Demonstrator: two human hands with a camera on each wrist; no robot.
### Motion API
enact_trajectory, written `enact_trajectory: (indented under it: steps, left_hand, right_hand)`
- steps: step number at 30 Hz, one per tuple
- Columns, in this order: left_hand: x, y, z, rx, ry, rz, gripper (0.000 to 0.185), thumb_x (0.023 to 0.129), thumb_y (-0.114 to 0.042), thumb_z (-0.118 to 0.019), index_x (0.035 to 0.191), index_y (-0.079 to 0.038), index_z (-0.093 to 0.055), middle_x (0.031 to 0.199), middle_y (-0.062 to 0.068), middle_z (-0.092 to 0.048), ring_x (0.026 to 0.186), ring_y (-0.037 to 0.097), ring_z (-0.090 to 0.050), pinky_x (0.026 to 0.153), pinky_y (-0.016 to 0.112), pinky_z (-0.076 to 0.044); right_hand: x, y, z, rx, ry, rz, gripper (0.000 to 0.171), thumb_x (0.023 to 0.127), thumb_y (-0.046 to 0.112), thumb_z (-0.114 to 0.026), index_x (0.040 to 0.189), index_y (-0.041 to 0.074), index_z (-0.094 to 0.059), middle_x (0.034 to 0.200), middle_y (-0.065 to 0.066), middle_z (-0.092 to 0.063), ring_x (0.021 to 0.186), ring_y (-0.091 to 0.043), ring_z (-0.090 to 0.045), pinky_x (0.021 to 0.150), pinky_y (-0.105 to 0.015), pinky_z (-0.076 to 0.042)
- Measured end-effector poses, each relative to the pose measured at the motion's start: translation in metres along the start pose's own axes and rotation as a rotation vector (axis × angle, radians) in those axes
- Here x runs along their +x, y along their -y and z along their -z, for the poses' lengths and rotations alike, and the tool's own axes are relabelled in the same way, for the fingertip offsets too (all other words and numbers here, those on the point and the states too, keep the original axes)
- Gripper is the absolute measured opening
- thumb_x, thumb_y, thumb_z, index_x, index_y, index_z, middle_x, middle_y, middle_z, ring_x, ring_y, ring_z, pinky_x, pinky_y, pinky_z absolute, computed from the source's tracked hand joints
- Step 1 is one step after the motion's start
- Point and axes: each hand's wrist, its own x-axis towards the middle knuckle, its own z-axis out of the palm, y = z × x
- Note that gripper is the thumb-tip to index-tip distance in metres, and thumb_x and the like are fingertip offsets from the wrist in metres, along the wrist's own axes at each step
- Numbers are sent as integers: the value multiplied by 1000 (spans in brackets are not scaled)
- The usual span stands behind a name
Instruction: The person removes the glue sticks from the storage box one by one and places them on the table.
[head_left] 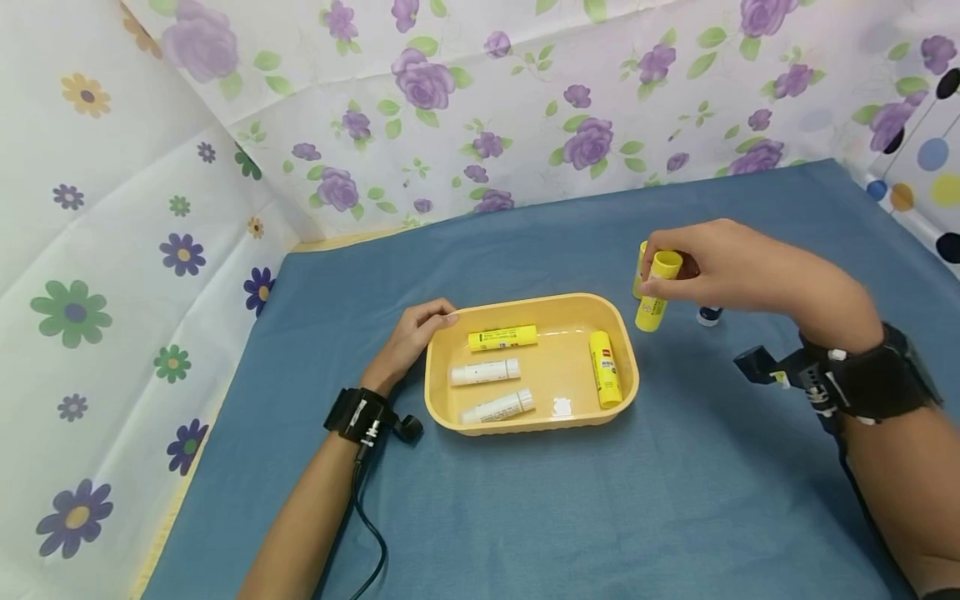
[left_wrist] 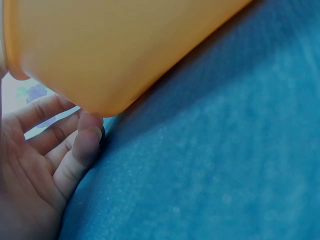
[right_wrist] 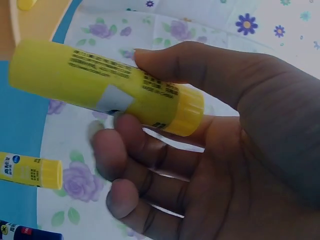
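Note:
My left hand (head_left: 414, 335) holds the left end of a yellow plastic tray (head_left: 531, 427), fingers at its rim; in the left wrist view its fingertips meet the outer wall. Above the cloth, right of the tray, my right hand (head_left: 708, 262) pinches a yellow glue stick (head_left: 654, 304) between thumb and fingers, tilted. The right wrist view shows this glue stick (right_wrist: 55, 75) with dark print and a white patch. Inside the tray lie two yellow glue sticks (head_left: 502, 337) and two white glue sticks (head_left: 485, 372).
Behind the right hand stands another yellow glue stick (head_left: 640, 271), partly hidden. A dark blue glue stick (head_left: 708, 317) is mostly covered by that hand. Blue cloth (head_left: 525, 517) covers the table, with flowered sheets (head_left: 465, 100) behind and at the sides. A cable (head_left: 375, 533) trails from the left wrist.

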Motion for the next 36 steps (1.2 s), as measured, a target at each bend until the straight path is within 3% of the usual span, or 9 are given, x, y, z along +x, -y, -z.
enact_trajectory:
  steps: [8,22,32,36]
  left_hand:
    - [1,3,1,-17,8,-11,30,107,-16,-49,106,8,-67,95,27,-63,70,41,-58,70,33,-49]
    - [2,11,1,1,-11,-18,32,105,-32,-54,103,-4,-69,93,18,-65,69,30,-61,70,32,-50]
    - [1,11,2,6,-14,1,30,107,-25,-52,106,0,-69,97,21,-65,72,36,-60,72,32,-48]
    - [0,3,0,7,-8,16,31,107,-21,-50,107,5,-68,98,25,-63,74,39,-59,73,33,-48]
  right_hand:
    - [6,-2,-11,-36,48,-38,16,96,31,-72,107,21,-69,81,1,-63,60,-18,-54,58,-34,-47]
    - [15,-4,-23,-99,82,-48,21,92,33,-76,101,15,-68,83,-1,-63,72,-18,-55,63,-33,-48]
    - [20,-5,-29,-106,101,-58,22,91,31,-77,101,14,-67,87,-1,-65,73,-18,-57,66,-36,-51]
    - [21,-6,-31,-119,98,-62,23,91,31,-78,102,14,-68,87,-1,-65,74,-18,-58,67,-37,-52]
